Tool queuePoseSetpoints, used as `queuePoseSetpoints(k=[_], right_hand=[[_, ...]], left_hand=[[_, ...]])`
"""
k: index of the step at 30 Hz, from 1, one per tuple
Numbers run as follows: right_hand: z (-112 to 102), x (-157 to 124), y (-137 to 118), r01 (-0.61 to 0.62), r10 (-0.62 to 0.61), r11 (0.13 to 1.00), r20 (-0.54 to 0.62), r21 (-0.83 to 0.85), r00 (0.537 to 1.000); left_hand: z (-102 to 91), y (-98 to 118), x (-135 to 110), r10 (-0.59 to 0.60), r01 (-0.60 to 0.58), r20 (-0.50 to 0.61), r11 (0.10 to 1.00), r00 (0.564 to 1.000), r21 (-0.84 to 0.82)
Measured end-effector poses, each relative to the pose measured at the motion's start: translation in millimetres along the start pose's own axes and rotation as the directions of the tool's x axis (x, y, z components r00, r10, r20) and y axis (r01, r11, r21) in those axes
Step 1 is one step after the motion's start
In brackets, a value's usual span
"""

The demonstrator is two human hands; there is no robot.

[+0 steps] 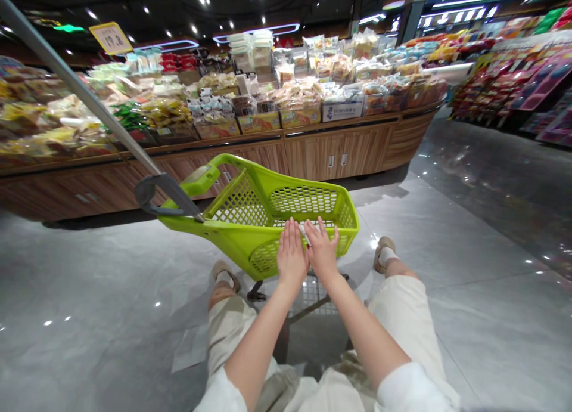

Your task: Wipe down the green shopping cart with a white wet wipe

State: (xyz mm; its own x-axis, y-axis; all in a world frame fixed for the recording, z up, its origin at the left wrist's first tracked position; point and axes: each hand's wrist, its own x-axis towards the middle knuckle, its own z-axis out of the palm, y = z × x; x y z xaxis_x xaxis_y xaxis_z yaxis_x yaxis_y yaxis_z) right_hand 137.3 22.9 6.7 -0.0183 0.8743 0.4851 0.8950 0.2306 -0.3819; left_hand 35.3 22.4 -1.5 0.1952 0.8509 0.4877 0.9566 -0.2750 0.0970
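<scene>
A lime-green plastic shopping basket cart (286,203) stands on the shiny grey floor in front of me, its mesh tub empty as far as I can see. My left hand (291,254) and my right hand (322,250) lie side by side with fingers stretched flat against the near wall of the basket. Its grey pull handle (89,99) slants up to the upper left. Below the hands my legs in pale trousers and my shoes flank the cart's wheeled base.
A long wooden display counter (313,152) piled with packaged snacks runs across the back. A yellow price sign (111,37) hangs at upper left. More colourful shelves (518,78) line the right side, with an open aisle of floor between them.
</scene>
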Motion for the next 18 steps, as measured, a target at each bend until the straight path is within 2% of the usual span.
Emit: queuePoseSetpoints(k=[3, 6, 8, 10, 11, 15, 16, 18], right_hand=[[-13, -11, 38, -0.008, 0.008, 0.999, -0.009, -0.039, 1.000], [-29, -24, 88, -0.190, 0.184, 0.979, -0.090, -0.073, 0.979], [-33, -26, 99, -0.322, 0.307, 0.942, -0.147, -0.097, 0.940], [-29, -21, 84, -0.364, 0.343, 0.924, -0.160, -0.121, 0.925], [-24, -16, 67, -0.340, 0.322, 0.933, -0.143, -0.122, 0.936], [-6, 2, -1, -0.076, 0.076, 0.997, -0.003, -0.035, 0.997], [-4, 3, -8, -0.019, 0.019, 1.000, 0.019, -0.020, 1.000], [-7, 1, -2, 0.045, -0.044, 0.999, 0.036, -0.022, 0.998]], left_hand=[[-0.7, -3, -2, -0.003, 0.003, -0.015, 1.000, 1.000, 0.004], [-0.5, -3, -3, -0.005, 0.005, -0.031, 1.000, 1.000, -0.009], [-0.1, -1, -2, -0.008, 0.008, -0.034, 1.000, 0.999, -0.017], [0.3, 0, -2, -0.009, 0.008, -0.039, 1.000, 0.999, -0.025], [0.3, 0, -1, -0.008, 0.007, -0.040, 1.000, 0.999, -0.028], [-1.4, 1, 0, -0.009, 0.008, -0.008, 1.000, 1.000, -0.023], [-2.2, 1, -1, -0.007, 0.007, 0.004, 1.000, 1.000, -0.015], [-3.9, 0, -1, -0.005, 0.005, 0.019, 1.000, 1.000, -0.001]])
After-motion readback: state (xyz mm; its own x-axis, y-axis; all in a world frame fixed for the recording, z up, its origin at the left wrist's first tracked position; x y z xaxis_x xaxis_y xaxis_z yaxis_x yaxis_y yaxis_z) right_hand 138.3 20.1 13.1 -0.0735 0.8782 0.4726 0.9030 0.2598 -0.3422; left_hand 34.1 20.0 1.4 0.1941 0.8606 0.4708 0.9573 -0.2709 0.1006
